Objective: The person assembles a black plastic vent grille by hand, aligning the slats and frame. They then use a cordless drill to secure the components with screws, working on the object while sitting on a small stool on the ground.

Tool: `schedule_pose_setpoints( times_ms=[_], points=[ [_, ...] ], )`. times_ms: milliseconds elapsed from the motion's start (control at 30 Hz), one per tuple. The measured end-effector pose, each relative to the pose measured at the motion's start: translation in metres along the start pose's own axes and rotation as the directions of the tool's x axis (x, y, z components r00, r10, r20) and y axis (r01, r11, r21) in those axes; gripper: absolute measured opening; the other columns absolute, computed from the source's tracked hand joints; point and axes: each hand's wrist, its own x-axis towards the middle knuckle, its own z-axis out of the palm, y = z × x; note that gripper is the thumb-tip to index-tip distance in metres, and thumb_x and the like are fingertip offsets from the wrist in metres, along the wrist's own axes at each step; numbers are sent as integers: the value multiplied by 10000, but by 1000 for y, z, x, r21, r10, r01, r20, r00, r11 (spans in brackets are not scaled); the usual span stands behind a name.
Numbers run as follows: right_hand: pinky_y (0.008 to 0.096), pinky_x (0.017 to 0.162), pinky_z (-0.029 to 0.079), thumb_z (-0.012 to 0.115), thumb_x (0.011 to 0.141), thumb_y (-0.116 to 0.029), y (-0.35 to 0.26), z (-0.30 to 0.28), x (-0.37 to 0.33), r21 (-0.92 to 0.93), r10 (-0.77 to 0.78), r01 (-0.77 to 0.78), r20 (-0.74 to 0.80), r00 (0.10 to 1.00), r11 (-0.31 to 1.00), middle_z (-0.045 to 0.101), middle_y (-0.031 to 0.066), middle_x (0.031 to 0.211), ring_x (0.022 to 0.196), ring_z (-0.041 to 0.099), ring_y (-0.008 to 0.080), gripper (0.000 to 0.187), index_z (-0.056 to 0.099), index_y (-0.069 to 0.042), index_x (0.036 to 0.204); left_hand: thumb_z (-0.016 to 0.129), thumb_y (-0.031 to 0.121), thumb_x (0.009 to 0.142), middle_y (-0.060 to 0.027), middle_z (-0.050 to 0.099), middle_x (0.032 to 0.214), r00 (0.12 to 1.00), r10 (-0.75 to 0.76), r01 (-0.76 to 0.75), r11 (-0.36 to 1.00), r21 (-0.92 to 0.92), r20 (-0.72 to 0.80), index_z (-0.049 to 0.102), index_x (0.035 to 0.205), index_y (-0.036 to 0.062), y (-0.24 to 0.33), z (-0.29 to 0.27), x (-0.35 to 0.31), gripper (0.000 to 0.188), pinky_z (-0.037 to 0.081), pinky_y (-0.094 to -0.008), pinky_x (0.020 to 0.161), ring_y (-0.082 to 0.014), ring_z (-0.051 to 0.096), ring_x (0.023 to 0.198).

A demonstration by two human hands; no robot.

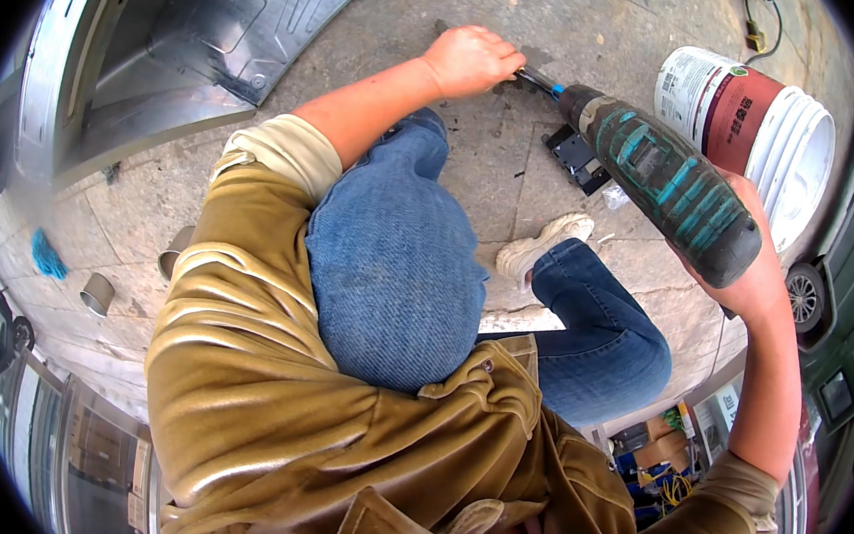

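Observation:
A dark cordless drill (655, 175) with teal trim is gripped from behind by my right hand (755, 278). Its handle is hidden under the body. The bit (540, 81), with a blue band near the chuck, points up and left. At the bit's tip is my left hand (473, 62), its fingers closed; whatever they hold is hidden. Below the drill's front end, a black rectangular part (578, 158) lies on the paved ground, partly covered by the drill.
A large sheet-metal housing (245, 32) stands at upper left. A white-and-red bucket (730, 110) lies on its side at right, near a cord with a plug (756, 37). Two small metal cups (98, 293) and a blue tangle (48, 253) are at left. A dark green car (853, 270) stands far right.

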Motion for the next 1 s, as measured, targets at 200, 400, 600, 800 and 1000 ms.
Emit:
schedule_pose_setpoints(
  times_ms=[200, 400, 600, 800, 1000],
  points=[
    [375, 881, 458, 768, 720, -86, 28, 8, -10, -3, 106, -106, 74, 992, 994, 606, 158, 1062, 982, 578, 341, 404, 605, -11, 1082, 694, 293, 796, 21, 668, 854, 1000, -8, 7, 1000, -14, -15, 651, 986, 157, 1, -6, 0, 237, 522, -318, 749, -179, 663, 818],
    [349, 871, 466, 737, 790, -83, 108, 58, -83, 227, 149, -102, -200, 968, 969, 650, 130, 1056, 962, 607, 294, 325, 642, -35, 1097, 708, 294, 796, 11, 675, 873, 999, 28, -28, 1000, -7, -17, 650, 1015, 152, -3, -6, 9, 267, 531, -321, 740, -187, 664, 825],
    [290, 737, 405, 686, 807, -194, 169, 85, -212, 629, 433, -66, -452, 780, 775, 524, 48, 876, 786, 492, 172, 558, 462, 9, 1276, 711, 283, 804, 3, 683, 900, 1000, 22, -22, 999, 33, 5, 652, 1023, 152, 2, -16, 13, 262, 539, -332, 726, -199, 674, 834],
    [364, 933, 372, 616, 859, -142, 210, 126, -311, 645, 488, 378, -757, 434, 664, 472, 115, 1055, 971, 466, 212, 622, 309, 2, 1381, 701, 277, 816, -5, 681, 899, 996, -8, 5, 999, 38, 83, 641, 988, 146, 10, -20, 19, 225, 537, -351, 728, -216, 674, 845],
    [445, 1080, 367, 613, 857, 66, 293, 247, -304, 627, 737, 561, -674, 42, 541, 566, 121, 1122, 1116, 547, 270, 503, 419, -53, 1306, 706, 255, 812, -24, 671, 1012, 912, -159, 114, 984, 139, 379, 612, 1035, 129, 24, -35, 41, 272, 525, -380, 791, -240, 665, 907]
  ],
)
